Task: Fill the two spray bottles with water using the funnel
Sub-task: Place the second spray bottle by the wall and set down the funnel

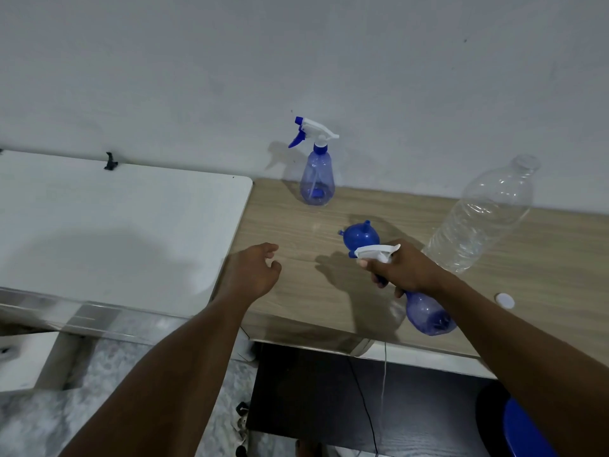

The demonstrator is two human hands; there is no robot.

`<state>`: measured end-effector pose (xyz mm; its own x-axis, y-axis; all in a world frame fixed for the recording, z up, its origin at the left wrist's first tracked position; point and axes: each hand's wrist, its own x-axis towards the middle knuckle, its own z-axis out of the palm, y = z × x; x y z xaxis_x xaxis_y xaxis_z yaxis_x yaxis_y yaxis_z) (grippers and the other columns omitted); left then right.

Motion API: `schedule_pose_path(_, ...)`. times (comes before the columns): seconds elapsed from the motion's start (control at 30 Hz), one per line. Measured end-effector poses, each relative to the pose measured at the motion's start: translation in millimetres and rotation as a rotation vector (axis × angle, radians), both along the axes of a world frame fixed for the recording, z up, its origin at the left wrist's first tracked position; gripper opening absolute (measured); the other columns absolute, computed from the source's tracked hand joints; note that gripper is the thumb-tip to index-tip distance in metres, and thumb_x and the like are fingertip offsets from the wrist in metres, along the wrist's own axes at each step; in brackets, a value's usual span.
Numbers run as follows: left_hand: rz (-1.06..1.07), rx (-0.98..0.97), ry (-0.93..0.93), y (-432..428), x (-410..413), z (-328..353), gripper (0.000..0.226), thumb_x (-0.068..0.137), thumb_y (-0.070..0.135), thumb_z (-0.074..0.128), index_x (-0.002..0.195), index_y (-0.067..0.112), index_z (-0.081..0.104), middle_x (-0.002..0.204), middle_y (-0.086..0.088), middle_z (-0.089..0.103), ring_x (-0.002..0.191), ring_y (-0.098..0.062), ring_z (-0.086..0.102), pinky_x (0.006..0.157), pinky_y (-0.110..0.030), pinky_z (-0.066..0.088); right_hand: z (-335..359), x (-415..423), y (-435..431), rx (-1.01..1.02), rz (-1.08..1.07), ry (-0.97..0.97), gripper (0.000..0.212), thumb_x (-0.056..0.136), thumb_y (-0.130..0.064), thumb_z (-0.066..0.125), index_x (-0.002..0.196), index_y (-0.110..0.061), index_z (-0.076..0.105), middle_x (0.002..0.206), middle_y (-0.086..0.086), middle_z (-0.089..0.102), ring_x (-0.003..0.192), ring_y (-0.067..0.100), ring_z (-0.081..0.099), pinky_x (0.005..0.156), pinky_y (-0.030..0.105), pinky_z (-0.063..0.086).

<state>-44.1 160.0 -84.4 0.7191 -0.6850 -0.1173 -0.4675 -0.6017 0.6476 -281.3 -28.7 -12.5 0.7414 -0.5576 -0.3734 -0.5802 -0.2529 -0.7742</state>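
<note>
A blue spray bottle (317, 179) with a white and blue trigger head stands upright near the wall on the wooden table (296, 291). My right hand (403, 268) grips a second blue spray bottle (428, 315) by its neck, tilted with its base toward me above the table. A blue funnel (360, 235) lies upside down on the table just beyond that hand. A large clear plastic water bottle (484, 216), uncapped, stands at the right. Its white cap (505, 300) lies on the table near my right forearm. My left hand (257, 272) hovers empty over the table's left part, fingers loosely curled.
A white table (115, 232) adjoins the wooden one on the left. The wall rises right behind both. Below the wooden table are a dark panel, hanging cables and a blue round object (524, 430) at the lower right.
</note>
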Motion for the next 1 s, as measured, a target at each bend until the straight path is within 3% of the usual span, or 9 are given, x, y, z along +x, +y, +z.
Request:
schedule_pose_path(0.13,-0.016,0.0,-0.011,-2.8,0.3,3.3,0.041,0.087,0.026,0.065,0.129,0.027,0.064,0.12,0.007,0.069,0.106,-0.008,0.064,0.091,-0.016,0.04,0.7,-0.5,-2.3,0.059,0.018,-0.038,0.03,0.089,-0.042,0.071,0.095,-0.013,0.072,0.087,0.015,0.073,0.08,0.024,0.071,0.057,0.036,0.06)
schedule_pose_path(0.33,-0.034,-0.004,-0.013,-6.3,2.0,2.3,0.042,0.086,0.028,0.066,0.128,0.029,0.064,0.118,0.009,0.07,0.103,-0.009,0.066,0.096,-0.023,0.048,-3.9,4.2,1.0,0.0,-0.026,-0.008,0.03,0.091,-0.038,0.07,0.094,-0.008,0.07,0.067,0.006,0.069,0.06,0.017,0.065,0.045,0.029,0.049)
schedule_pose_path(0.43,-0.037,-0.014,-0.011,-9.8,3.8,3.2,0.041,0.085,0.028,0.066,0.127,0.029,0.064,0.115,0.01,0.07,0.102,-0.009,0.066,0.092,-0.022,0.048,-0.9,5.6,0.6,0.064,-0.017,-0.049,0.023,0.094,-0.035,0.066,0.103,-0.014,0.062,0.082,0.008,0.073,0.074,0.022,0.071,0.055,0.036,0.056)
schedule_pose_path(0.53,-0.045,-0.039,-0.006,-16.5,7.1,6.3,0.041,0.085,0.026,0.067,0.126,0.029,0.065,0.114,0.009,0.07,0.098,-0.009,0.065,0.092,-0.023,0.049,13.7,11.2,-4.2,0.078,-0.093,-0.14,0.023,0.093,-0.024,0.063,0.104,-0.006,0.054,0.086,0.01,0.075,0.083,0.032,0.071,0.063,0.041,0.052)
schedule_pose_path(0.6,-0.056,-0.054,-0.003,-23.4,10.3,11.1,0.04,0.085,0.023,0.067,0.126,0.027,0.065,0.112,0.008,0.07,0.1,-0.01,0.065,0.093,-0.024,0.049,31.0,17.4,-10.6,-0.001,-0.138,-0.235,0.019,0.089,-0.015,0.068,0.092,0.0,0.056,0.078,0.009,0.069,0.067,0.027,0.061,0.064,0.04,0.046)
schedule_pose_path(0.7,-0.079,-0.075,-0.034,-36.1,16.4,21.5,0.041,0.085,0.023,0.067,0.126,0.029,0.065,0.11,0.009,0.07,0.101,-0.01,0.065,0.094,-0.026,0.05,62.9,27.2,-25.6,-0.216,-0.132,-0.292,0.017,0.084,-0.016,0.077,0.08,-0.005,0.064,0.07,0.007,0.063,0.063,0.01,0.053,0.064,0.029,0.042)
schedule_pose_path(0.83,-0.074,-0.118,-0.037,-53.5,25.5,33.2,0.04,0.082,0.023,0.068,0.122,0.03,0.067,0.106,0.008,0.071,0.098,-0.012,0.067,0.092,-0.027,0.051,104.6,44.0,-53.6,-0.392,-0.138,-0.3,0.015,0.081,-0.027,0.081,0.082,-0.016,0.072,0.067,-0.002,0.062,0.06,0.008,0.05,0.062,0.025,0.04)
schedule_pose_path(1.0,-0.082,-0.127,-0.027,-75.3,28.0,42.8,0.04,0.086,0.017,0.066,0.126,0.021,0.066,0.11,0.003,0.07,0.103,-0.013,0.064,0.087,-0.018,0.042,128.9,76.0,-97.0,-0.63,-0.121,-0.222,0.017,0.082,-0.026,0.08,0.091,-0.016,0.07,0.076,0.0,0.06,0.066,0.012,0.05,0.058,0.02,0.037)
